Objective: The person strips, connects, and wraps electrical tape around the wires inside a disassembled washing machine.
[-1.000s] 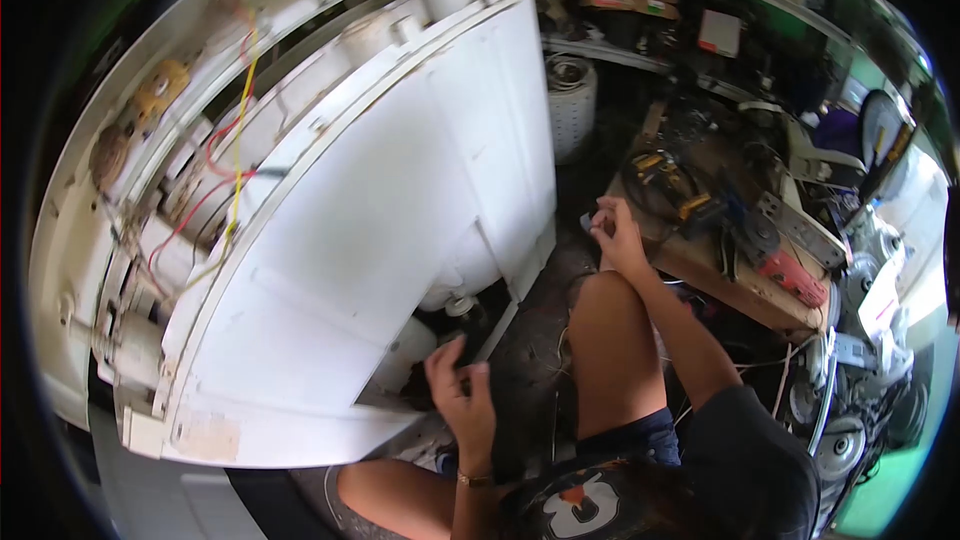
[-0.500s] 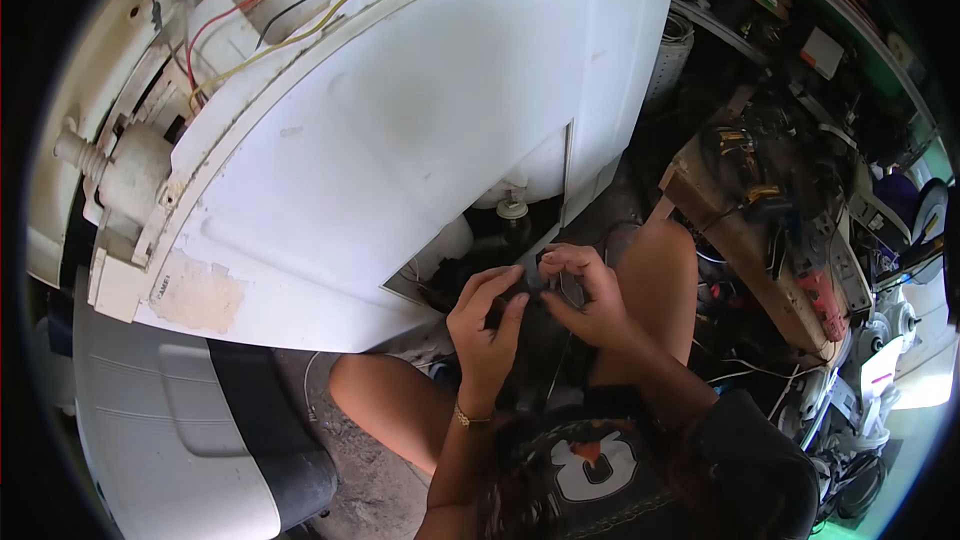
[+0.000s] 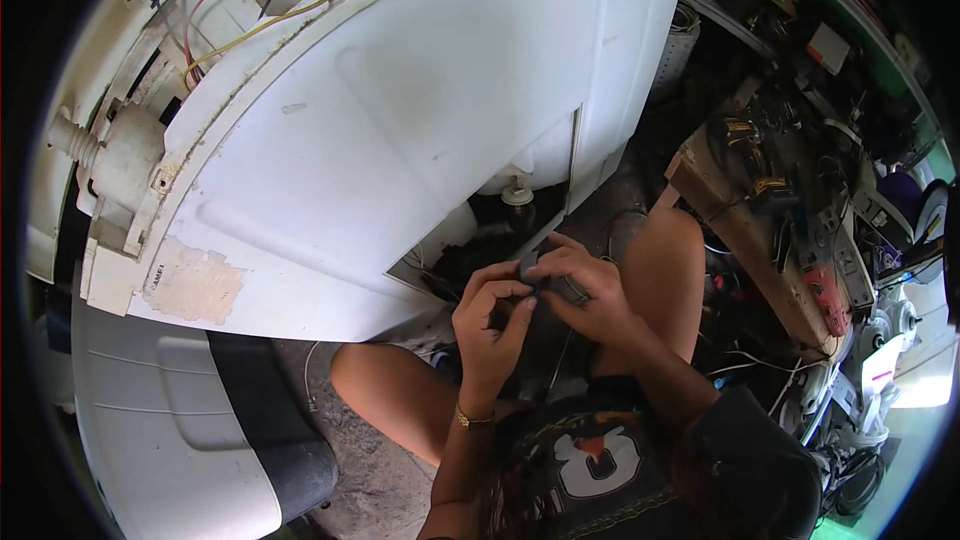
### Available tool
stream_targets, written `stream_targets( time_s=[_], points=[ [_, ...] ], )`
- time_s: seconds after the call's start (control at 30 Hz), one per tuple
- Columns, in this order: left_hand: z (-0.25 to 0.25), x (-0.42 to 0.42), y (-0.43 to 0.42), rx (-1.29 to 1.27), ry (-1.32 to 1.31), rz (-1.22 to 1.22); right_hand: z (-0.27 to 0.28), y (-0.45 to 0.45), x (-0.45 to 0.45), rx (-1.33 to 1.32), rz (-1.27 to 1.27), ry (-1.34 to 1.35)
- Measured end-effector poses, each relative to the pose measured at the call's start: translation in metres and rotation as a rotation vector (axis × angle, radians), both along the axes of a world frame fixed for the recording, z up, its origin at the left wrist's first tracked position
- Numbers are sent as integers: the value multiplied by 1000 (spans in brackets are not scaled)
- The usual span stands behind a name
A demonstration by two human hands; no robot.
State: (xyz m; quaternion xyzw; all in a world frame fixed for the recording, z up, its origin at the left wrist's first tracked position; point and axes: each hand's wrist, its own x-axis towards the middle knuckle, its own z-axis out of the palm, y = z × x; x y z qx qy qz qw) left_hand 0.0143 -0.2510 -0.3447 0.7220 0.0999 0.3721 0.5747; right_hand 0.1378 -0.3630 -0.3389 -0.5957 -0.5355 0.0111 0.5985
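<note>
My left hand [image 3: 492, 328] and my right hand [image 3: 585, 290] meet above my lap, fingertips close together. Between them is a small dark grey piece [image 3: 528, 265], pinched by the fingers of both hands; its exact shape is too small to tell. Just beyond the hands stands the white machine housing [image 3: 400, 140], with a cut-out low in its panel. Inside that opening a white round cap or fitting [image 3: 517, 196] shows, with dark parts around it.
A wooden bench [image 3: 740, 240] at the right carries yellow-black power tools and a red grinder [image 3: 826, 300]. Loose wires hang over the housing's top at the upper left. A grey and white panel [image 3: 170, 420] lies at the lower left. White cables cross the floor.
From reaching out at the right, my right hand has come back to my left hand, and both now close on the small piece. The view has tilted down towards my lap.
</note>
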Motion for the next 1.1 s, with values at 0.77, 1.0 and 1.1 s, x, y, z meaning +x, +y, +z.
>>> stream_targets(
  time_s=[0.77, 1.0, 1.1],
  points=[
    [-4, -4, -2, -76, 50, -28, -1, -6, 12, -51, 150, 35],
    [5, -7, 4, 178, 107, -18, 2, -9, 14, -77, 129, -16],
    [8, -7, 4, 174, 135, -31, 4, -10, 15, -94, 133, -36]
  ],
)
